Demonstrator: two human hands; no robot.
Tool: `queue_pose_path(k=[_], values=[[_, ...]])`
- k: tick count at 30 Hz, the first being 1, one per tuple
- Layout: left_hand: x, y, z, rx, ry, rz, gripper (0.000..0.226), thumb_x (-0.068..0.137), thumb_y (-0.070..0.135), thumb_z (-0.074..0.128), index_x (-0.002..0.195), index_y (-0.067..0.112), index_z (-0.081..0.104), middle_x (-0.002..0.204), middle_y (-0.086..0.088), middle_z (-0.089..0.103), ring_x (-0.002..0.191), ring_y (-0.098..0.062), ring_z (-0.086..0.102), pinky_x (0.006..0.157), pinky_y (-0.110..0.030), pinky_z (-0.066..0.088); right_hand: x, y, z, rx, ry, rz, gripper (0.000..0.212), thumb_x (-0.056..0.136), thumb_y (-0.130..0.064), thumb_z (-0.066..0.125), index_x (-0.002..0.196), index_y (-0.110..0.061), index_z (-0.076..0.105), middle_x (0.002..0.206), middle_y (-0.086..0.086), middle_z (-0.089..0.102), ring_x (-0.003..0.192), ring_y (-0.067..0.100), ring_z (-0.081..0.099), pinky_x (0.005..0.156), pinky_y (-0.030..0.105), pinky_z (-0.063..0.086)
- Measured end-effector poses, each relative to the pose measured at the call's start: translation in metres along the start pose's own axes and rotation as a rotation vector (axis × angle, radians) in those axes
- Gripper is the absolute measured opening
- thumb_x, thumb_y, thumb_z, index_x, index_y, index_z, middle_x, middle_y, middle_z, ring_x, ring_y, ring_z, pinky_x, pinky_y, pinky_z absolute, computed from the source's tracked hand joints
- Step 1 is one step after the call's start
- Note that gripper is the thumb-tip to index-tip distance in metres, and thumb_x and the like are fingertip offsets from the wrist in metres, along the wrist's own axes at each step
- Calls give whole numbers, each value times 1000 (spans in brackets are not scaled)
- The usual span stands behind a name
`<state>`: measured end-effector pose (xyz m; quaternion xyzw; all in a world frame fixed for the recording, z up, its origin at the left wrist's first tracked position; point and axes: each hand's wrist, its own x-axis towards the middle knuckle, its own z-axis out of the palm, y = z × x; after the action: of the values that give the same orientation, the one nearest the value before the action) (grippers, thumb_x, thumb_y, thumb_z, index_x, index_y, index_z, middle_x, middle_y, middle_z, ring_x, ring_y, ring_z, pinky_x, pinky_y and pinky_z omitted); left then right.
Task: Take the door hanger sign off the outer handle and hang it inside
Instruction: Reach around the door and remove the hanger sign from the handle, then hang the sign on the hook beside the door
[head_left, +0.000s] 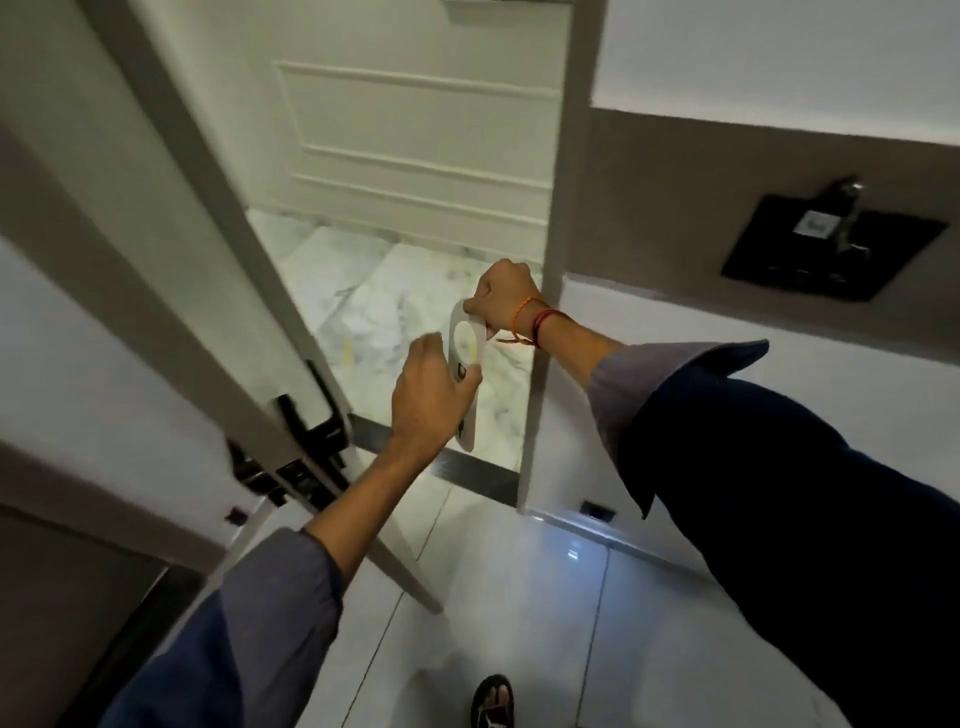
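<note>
A white door hanger sign (464, 358) with a round hole at its top hangs in the air in the open doorway, held by both my hands. My right hand (501, 301) pinches its top edge from above. My left hand (426, 397) grips its middle from the left, covering part of its printed face. The door (171, 270) stands open at the left, seen edge-on. Its dark inner handle (291, 415) and black lock plate (296, 478) lie just left of my left wrist. The sign hangs free of any handle.
The door frame post (550, 291) stands right behind my right wrist. A black wall panel with a key-card holder (826, 249) is on the right wall. A dark threshold strip (457, 467) crosses the floor below the sign. My sandalled foot (493, 701) shows at the bottom.
</note>
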<state>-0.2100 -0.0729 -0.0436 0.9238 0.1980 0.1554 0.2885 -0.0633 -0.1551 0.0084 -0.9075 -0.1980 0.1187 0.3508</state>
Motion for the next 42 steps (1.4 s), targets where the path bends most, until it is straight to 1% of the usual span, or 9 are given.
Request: queue_pose_path(k=[2, 5, 9, 15, 20, 25, 34, 38, 42], values=[[2, 5, 37, 32, -100, 13, 59, 90, 53, 72, 125, 6, 65, 123, -14, 69, 112, -32, 67, 87, -41, 55, -10, 34, -20, 91, 82, 148, 20, 89, -14, 73, 86, 5, 73, 76, 21, 76, 80, 34, 79, 79, 41, 67], [-1, 20, 78, -17, -156, 118, 38, 91, 45, 72, 100, 9, 75, 97, -9, 78, 91, -29, 72, 78, -41, 60, -32, 82, -43, 243, 209, 367, 16, 84, -14, 73, 92, 1, 72, 45, 14, 64, 65, 26, 79, 57, 27, 63], [-16, 54, 130, -104, -280, 272, 32, 101, 32, 59, 75, 15, 70, 70, 2, 71, 66, -19, 69, 58, -30, 51, -69, 155, -74, 439, 339, 593, 9, 80, -9, 68, 82, -2, 62, 48, 7, 69, 33, 9, 65, 36, 12, 46], [-54, 134, 214, -262, -545, 373, 29, 103, 22, 62, 84, 4, 74, 85, -10, 78, 70, -22, 73, 65, -37, 63, -156, 277, -120, 622, 526, 792, 39, 97, -20, 65, 126, 4, 65, 94, 16, 73, 66, 24, 63, 53, 32, 61], [-97, 224, 280, -521, -797, 258, 24, 101, 11, 66, 82, -1, 74, 78, -6, 75, 72, -23, 78, 57, -34, 66, -267, 366, -157, 591, 483, 932, 26, 102, -3, 60, 122, 13, 67, 117, 28, 74, 87, 35, 70, 92, 49, 64], [-156, 310, 340, -593, -980, 226, 21, 98, 11, 69, 78, 14, 75, 82, -7, 77, 66, -20, 78, 54, -39, 65, -366, 436, -173, 755, 585, 954, 25, 100, 7, 60, 124, 12, 65, 123, 28, 72, 112, 43, 73, 68, 34, 64], [-293, 428, 462, -494, -1216, 249, 16, 95, 6, 72, 85, 18, 78, 86, 3, 77, 72, -18, 75, 53, -20, 60, -508, 581, -205, 994, 1012, 1144, 22, 100, 5, 64, 122, 7, 69, 124, 22, 74, 111, 41, 74, 97, 56, 61], [-337, 470, 514, -440, -1328, 270, 12, 92, 1, 74, 103, 0, 79, 104, -14, 79, 89, -35, 78, 78, -49, 66, -552, 635, -227, 976, 1150, 1202, 26, 98, 0, 69, 124, 3, 70, 126, 19, 74, 111, 40, 75, 95, 58, 62], [-371, 514, 569, -386, -1301, 308, 13, 93, 5, 74, 104, 1, 79, 106, -15, 79, 91, -34, 78, 84, -53, 65, -574, 693, -250, 917, 1274, 1254, 30, 93, -2, 76, 122, 2, 73, 123, 19, 76, 109, 38, 76, 96, 55, 62]])
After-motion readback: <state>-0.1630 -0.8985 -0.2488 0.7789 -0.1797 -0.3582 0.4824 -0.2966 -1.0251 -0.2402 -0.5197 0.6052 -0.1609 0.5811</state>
